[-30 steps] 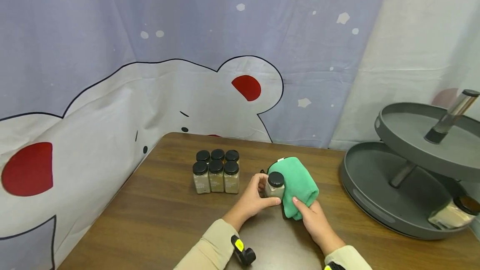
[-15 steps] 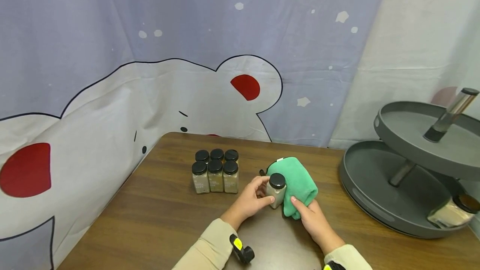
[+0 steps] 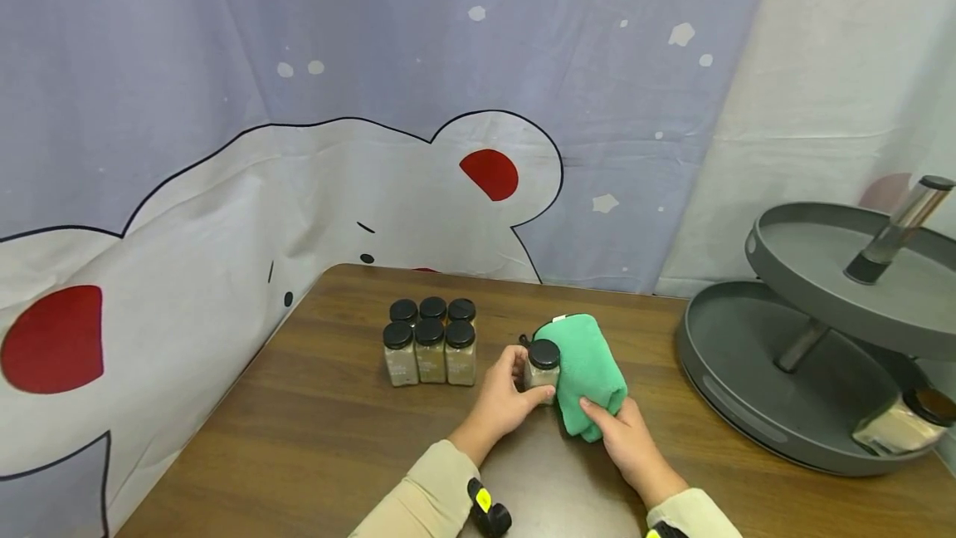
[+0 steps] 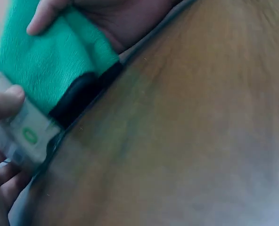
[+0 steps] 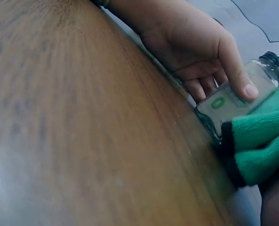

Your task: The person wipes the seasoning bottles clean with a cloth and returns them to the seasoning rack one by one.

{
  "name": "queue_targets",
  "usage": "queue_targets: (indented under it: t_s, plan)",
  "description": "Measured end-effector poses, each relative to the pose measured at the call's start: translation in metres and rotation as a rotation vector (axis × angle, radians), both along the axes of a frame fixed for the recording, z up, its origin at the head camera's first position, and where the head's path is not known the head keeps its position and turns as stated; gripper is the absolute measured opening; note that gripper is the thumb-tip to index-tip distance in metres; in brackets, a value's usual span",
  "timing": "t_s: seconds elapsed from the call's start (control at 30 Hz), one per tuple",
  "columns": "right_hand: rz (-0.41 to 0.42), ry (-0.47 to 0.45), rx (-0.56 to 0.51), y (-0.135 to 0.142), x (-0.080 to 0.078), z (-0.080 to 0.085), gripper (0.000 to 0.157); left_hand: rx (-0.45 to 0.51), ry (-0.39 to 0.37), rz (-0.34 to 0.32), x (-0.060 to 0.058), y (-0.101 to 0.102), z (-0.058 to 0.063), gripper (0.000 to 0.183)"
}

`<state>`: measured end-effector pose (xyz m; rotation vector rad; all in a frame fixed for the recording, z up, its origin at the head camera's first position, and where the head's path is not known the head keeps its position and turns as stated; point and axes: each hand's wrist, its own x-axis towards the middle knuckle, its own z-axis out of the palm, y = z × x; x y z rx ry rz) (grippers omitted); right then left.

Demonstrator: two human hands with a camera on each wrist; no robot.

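Note:
My left hand (image 3: 499, 397) grips a square glass spice jar (image 3: 541, 375) with a black lid, thumb on the near side and fingers round the far side. The jar stands upright at the table, and a green mark shows on its side in the right wrist view. My right hand (image 3: 627, 442) pinches a folded green cloth (image 3: 590, 372) with dark edging, thumb on top. That cloth lies against the right side of the jar. The right hand's fingers are mostly hidden under the cloth in the head view.
Several black-lidded spice jars (image 3: 430, 351) stand grouped in two rows left of the hands. On the right is a grey two-tier round rack (image 3: 717, 388); a jar (image 3: 899, 426) lies tilted on its lower tier. A printed curtain (image 3: 358, 189) hangs behind the wooden table (image 3: 336, 438).
The left hand and jar shift slightly right and nearer, then back left and away. The cloth moves a little left at its right edge, still in the right hand.

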<state>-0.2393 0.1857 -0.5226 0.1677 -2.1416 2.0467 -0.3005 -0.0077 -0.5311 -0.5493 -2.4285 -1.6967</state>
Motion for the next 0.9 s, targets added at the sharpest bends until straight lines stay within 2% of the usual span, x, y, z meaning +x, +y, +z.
queue_targets:
  t_s: [0.1,0.2,0.33,0.4,0.47,0.57,0.7,0.8,0.9]
  plan:
    - [0.029,0.046,-0.23,0.003,0.001,0.0,0.029,0.058,-0.006,0.074,-0.001,-0.001,0.002,0.05]
    - [0.036,0.08,-0.424,0.007,0.0,0.0,0.031,0.168,-0.007,0.096,0.0,-0.002,0.008,0.053]
    - [0.038,0.033,-0.532,0.009,-0.003,0.001,0.025,0.394,0.002,0.092,0.008,0.004,0.024,0.054]
    - [0.071,-0.014,-0.588,0.006,-0.003,0.002,0.027,0.505,0.001,0.088,0.014,0.008,0.034,0.054]
    - [0.115,-0.061,-0.628,-0.001,-0.001,0.004,0.028,0.565,0.0,0.08,0.019,0.013,0.041,0.055]
    - [0.212,-0.099,-0.694,-0.012,0.005,0.005,0.029,0.533,0.029,0.048,0.023,0.017,0.042,0.057]
    - [0.281,-0.124,-0.707,-0.018,0.009,0.004,0.032,0.438,0.107,0.027,0.02,0.017,0.034,0.058]
    - [0.255,-0.145,-0.663,-0.017,0.01,0.001,0.03,0.431,0.126,0.066,0.017,0.015,0.034,0.058]
    - [0.202,-0.179,-0.624,-0.016,0.01,0.001,0.026,0.44,0.096,0.115,0.015,0.01,0.041,0.055]
